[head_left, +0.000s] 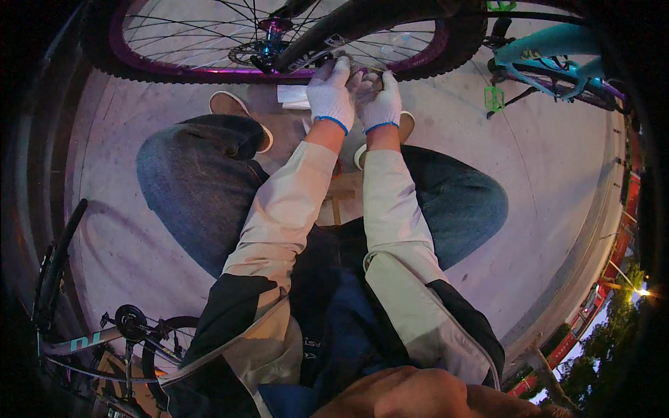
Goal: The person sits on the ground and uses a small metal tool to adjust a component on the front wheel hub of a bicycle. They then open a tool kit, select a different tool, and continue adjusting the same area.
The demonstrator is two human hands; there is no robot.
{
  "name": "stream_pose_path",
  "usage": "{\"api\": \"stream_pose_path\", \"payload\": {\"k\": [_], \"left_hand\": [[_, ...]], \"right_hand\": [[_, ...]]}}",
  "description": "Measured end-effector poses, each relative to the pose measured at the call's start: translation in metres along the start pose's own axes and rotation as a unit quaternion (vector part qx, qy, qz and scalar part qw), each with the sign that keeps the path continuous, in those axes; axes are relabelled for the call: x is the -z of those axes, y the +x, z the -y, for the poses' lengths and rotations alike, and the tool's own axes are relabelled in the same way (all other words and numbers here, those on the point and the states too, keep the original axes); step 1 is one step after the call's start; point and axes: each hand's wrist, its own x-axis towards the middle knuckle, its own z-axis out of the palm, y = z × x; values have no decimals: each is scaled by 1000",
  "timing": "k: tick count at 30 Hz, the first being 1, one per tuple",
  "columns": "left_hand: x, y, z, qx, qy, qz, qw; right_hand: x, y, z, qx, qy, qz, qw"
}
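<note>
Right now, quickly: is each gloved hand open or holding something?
Left hand: fingers curled at the bicycle tire; grip cannot be told.
Right hand: curled beside the left; grip cannot be told.

White gloves have blue hems, sleeves beige

Site type: outdoor paved area doing duty as bike work spot; shop or private premises, can't tell. Evid.: pale hard paving w/ thin joint lines. Bike wheel approx. 12 o'c., teal bike at 2, grey-framed bike at 8, i.e. multiple bikes, one loc. Open air per green trees at 4; lit lamp betw. 3 & 4.
</note>
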Motion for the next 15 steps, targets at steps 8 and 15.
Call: {"api": "stream_pose_path", "payload": {"k": [8, 15], "left_hand": [[5, 7, 5, -45, 63, 5, 997], [0, 10, 4, -46, 159, -40, 985]], "right_hand": [[-7, -8, -12, -35, -31, -9, 999], [-2, -12, -20, -55, 20, 52, 997]]}}
